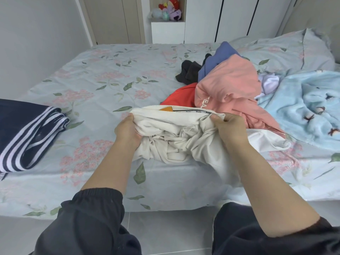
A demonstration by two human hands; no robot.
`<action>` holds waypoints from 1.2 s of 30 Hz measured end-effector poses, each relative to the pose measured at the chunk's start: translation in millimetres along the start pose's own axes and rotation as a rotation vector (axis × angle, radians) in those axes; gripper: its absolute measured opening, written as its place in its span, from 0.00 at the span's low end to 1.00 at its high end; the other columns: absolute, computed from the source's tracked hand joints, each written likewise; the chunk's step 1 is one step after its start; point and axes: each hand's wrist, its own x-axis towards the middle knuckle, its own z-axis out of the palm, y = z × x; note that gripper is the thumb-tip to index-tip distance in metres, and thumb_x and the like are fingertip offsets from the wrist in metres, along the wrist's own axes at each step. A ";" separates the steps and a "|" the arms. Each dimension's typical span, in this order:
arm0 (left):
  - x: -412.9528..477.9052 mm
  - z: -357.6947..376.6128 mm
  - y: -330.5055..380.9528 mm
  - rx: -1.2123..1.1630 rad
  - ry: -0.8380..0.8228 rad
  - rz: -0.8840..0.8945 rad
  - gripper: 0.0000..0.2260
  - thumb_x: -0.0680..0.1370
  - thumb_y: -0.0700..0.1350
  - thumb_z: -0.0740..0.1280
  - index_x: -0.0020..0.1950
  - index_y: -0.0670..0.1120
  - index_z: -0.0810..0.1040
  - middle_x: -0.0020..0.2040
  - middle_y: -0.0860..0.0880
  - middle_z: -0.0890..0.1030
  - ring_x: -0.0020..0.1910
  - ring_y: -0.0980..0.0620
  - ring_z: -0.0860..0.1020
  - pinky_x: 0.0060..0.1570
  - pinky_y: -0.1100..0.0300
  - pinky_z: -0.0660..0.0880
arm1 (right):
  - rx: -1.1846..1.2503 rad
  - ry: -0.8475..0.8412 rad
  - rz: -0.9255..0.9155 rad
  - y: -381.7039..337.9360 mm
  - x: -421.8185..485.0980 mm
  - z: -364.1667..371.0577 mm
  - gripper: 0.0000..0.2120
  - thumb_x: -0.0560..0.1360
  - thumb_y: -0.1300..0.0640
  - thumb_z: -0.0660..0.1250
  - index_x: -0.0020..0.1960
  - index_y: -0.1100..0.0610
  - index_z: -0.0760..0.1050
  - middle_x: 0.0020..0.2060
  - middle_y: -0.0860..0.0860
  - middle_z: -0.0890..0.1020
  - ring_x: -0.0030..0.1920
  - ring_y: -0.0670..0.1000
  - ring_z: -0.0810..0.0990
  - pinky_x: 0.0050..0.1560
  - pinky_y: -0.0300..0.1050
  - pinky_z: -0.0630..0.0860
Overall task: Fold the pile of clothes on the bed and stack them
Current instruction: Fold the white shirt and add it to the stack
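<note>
The left hand (128, 131) grips the left end of a crumpled cream garment (176, 137), its fingers curled into the cloth, and the right hand (228, 129) pinches the right end of the same garment's top edge between thumb and fingers. Both forearms reach out from dark sleeves (88, 221) pushed up toward the elbows. The cream garment is bunched at the near edge of the bed (110, 74), with an orange tag and a printed band showing along its upper hem and one part hanging over the bed's side. Just behind it and to the right lies the unfolded pile: a pink garment (228, 83) on top, a red one (182, 96) under its left edge, a blue one (220, 57) and a black one (189, 72) farther back, and a white piece (265, 140) near the right hand. Right of the pile spreads a light blue fleece blanket (312, 107), and a pillow (294, 50) sits at the far right. At the left edge a folded navy garment with white stripes (27, 135) rests well apart from the pile. The bed's sheet is pale blue with pink flowers and green leaves. Grey floor tiles (165, 232) show below, and beyond the bed stand pale cupboard doors and a niche holding plush toys (170, 10).
</note>
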 end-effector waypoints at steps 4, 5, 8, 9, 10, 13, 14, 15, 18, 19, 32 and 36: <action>-2.0 3.0 -6.2 0.318 -0.192 0.033 0.17 0.82 0.49 0.58 0.65 0.39 0.73 0.64 0.41 0.77 0.58 0.48 0.77 0.59 0.52 0.75 | 0.388 -0.050 0.289 2.1 5.3 3.2 0.08 0.81 0.60 0.58 0.50 0.59 0.77 0.44 0.51 0.80 0.38 0.46 0.78 0.34 0.31 0.74; -5.3 3.2 -7.7 0.408 -0.281 0.062 0.19 0.82 0.52 0.59 0.66 0.40 0.74 0.64 0.42 0.77 0.60 0.48 0.77 0.62 0.50 0.73 | 0.368 -0.005 0.385 0.1 5.6 4.2 0.09 0.82 0.60 0.57 0.56 0.61 0.74 0.48 0.53 0.79 0.43 0.50 0.79 0.37 0.32 0.73; -15.4 0.2 -16.4 0.825 -0.605 0.206 0.19 0.75 0.59 0.66 0.63 0.53 0.76 0.61 0.52 0.79 0.62 0.53 0.76 0.63 0.54 0.71 | 0.235 0.104 0.400 4.7 8.0 3.6 0.14 0.82 0.56 0.55 0.58 0.64 0.73 0.56 0.60 0.79 0.54 0.58 0.78 0.39 0.41 0.67; -18.0 -0.3 -19.9 0.946 -0.654 0.257 0.18 0.71 0.58 0.70 0.60 0.57 0.76 0.59 0.56 0.80 0.61 0.56 0.77 0.60 0.59 0.72 | 0.226 0.066 0.335 2.1 6.0 3.7 0.15 0.82 0.53 0.55 0.53 0.61 0.76 0.52 0.58 0.81 0.50 0.57 0.80 0.35 0.40 0.67; -18.5 0.1 -23.1 1.015 -0.662 0.306 0.19 0.70 0.55 0.73 0.59 0.59 0.76 0.57 0.59 0.80 0.60 0.58 0.77 0.58 0.62 0.73 | 0.277 0.065 0.314 1.5 4.8 2.5 0.16 0.81 0.47 0.56 0.46 0.56 0.77 0.44 0.52 0.82 0.43 0.51 0.80 0.33 0.37 0.68; -14.3 1.5 -29.5 1.028 -0.576 0.419 0.27 0.71 0.44 0.75 0.68 0.52 0.72 0.63 0.55 0.76 0.65 0.56 0.73 0.64 0.61 0.69 | 0.200 -0.190 0.149 -0.1 1.2 3.1 0.17 0.72 0.43 0.70 0.54 0.52 0.72 0.40 0.40 0.79 0.41 0.41 0.79 0.32 0.28 0.71; -11.8 1.0 -30.2 1.068 -0.556 0.459 0.30 0.71 0.43 0.75 0.70 0.50 0.70 0.66 0.53 0.74 0.67 0.55 0.70 0.67 0.60 0.66 | 0.065 -0.268 0.066 4.1 1.5 3.9 0.28 0.68 0.49 0.74 0.63 0.50 0.66 0.48 0.41 0.76 0.47 0.41 0.78 0.36 0.25 0.70; -8.4 -0.2 -31.2 1.137 -0.539 0.496 0.32 0.70 0.43 0.76 0.72 0.48 0.68 0.69 0.51 0.72 0.69 0.54 0.68 0.69 0.58 0.64 | -0.122 -0.329 -0.014 10.0 2.2 4.4 0.38 0.66 0.55 0.76 0.69 0.49 0.59 0.54 0.44 0.73 0.53 0.43 0.75 0.42 0.23 0.70; -4.0 -4.5 -35.9 1.285 -0.554 0.594 0.30 0.70 0.44 0.76 0.71 0.44 0.70 0.68 0.49 0.73 0.69 0.50 0.68 0.70 0.54 0.62 | -0.542 -0.255 -0.061 34.1 -1.8 11.7 0.35 0.69 0.59 0.72 0.71 0.61 0.60 0.63 0.57 0.70 0.64 0.58 0.69 0.61 0.42 0.69; -5.5 -5.8 -38.3 1.278 -0.550 0.618 0.26 0.71 0.43 0.75 0.68 0.44 0.73 0.65 0.51 0.74 0.67 0.52 0.69 0.68 0.58 0.63 | -0.557 -0.187 -0.036 39.6 -6.0 14.3 0.25 0.71 0.59 0.68 0.66 0.63 0.66 0.60 0.60 0.74 0.62 0.60 0.72 0.57 0.47 0.70; -108.8 33.9 101.8 0.600 -0.272 0.454 0.07 0.79 0.44 0.67 0.41 0.47 0.78 0.31 0.49 0.78 0.25 0.54 0.75 0.27 0.63 0.71 | -0.090 -0.204 -0.296 -140.6 -35.6 28.4 0.06 0.75 0.66 0.59 0.44 0.58 0.72 0.40 0.52 0.76 0.40 0.50 0.72 0.35 0.36 0.61; -175.3 69.8 184.4 0.489 -0.344 0.619 0.06 0.79 0.42 0.66 0.42 0.45 0.78 0.30 0.50 0.78 0.25 0.56 0.74 0.23 0.66 0.66 | 0.098 -0.237 -0.319 -245.0 -50.4 10.6 0.06 0.76 0.66 0.59 0.43 0.58 0.71 0.36 0.50 0.74 0.34 0.46 0.71 0.25 0.33 0.65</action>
